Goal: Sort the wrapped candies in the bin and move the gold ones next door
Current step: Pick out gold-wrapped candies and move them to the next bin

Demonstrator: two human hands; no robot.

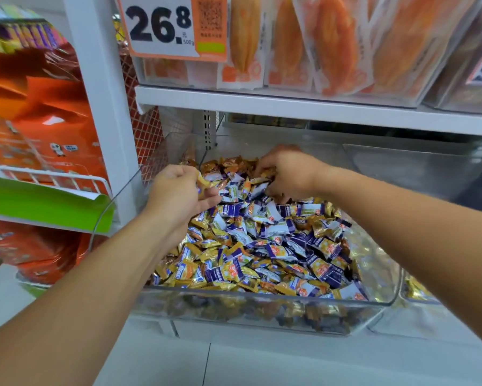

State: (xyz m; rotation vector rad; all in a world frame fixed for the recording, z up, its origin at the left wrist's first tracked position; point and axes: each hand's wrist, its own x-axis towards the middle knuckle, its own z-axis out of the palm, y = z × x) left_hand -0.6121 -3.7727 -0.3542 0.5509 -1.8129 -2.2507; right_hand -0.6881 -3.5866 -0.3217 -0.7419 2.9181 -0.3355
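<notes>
My left hand [178, 190] pinched one light, crinkly, slippery gold-wrapped candy [203, 181], best held by its crimped end, at the clear plastic bin's [262, 303] back-left corner, while my right hand [287, 174] dug, fingers curled, into the far-edge heap.

Candies [262, 246] heaped in bin [262, 300], next bin [418, 295] to its R, shelf [289, 104] w/ price tag [161, 26] above

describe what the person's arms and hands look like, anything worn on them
Both forearms are bare right up to the frame edges, with no sleeves showing. The left hand and right hand wear no gloves, and no rings, watch or bracelet are visible on the wrists or the fingers that show.
</notes>
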